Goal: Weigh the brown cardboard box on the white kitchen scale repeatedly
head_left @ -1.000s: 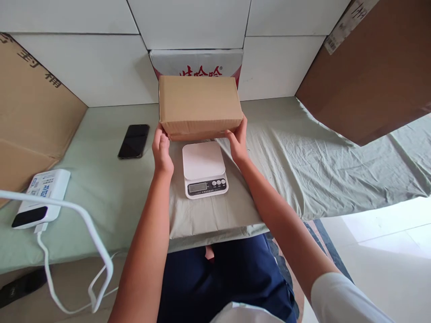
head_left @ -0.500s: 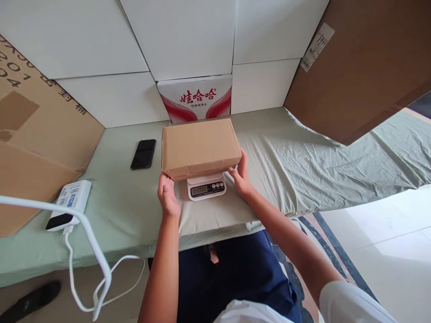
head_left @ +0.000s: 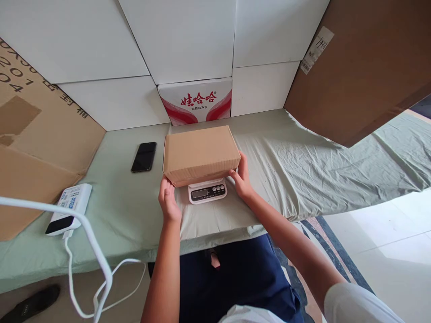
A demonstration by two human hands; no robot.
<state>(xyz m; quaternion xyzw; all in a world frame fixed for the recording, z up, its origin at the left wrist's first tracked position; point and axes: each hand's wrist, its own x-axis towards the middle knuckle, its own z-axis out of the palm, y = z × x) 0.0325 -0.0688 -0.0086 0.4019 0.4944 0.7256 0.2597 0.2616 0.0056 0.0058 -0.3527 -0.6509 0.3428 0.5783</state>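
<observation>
A cardboard box (head_left: 201, 154) sits on a kitchen scale (head_left: 207, 191); left hand (head_left: 167, 201) and right hand (head_left: 239, 177), fingers spread, touch its lower corners. Centring it and letting go would give a steady reading.

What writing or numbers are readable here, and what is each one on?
"娃哈哈", red, on the white and red carton against the back wall; the small line beneath is too small to read.
"2 0 1" and "0 4", plus large black characters I cannot make out, on the cardboard sheet at left.
White label on the right-hand cardboard, power bank print and scale display: too small or blurred.
</observation>
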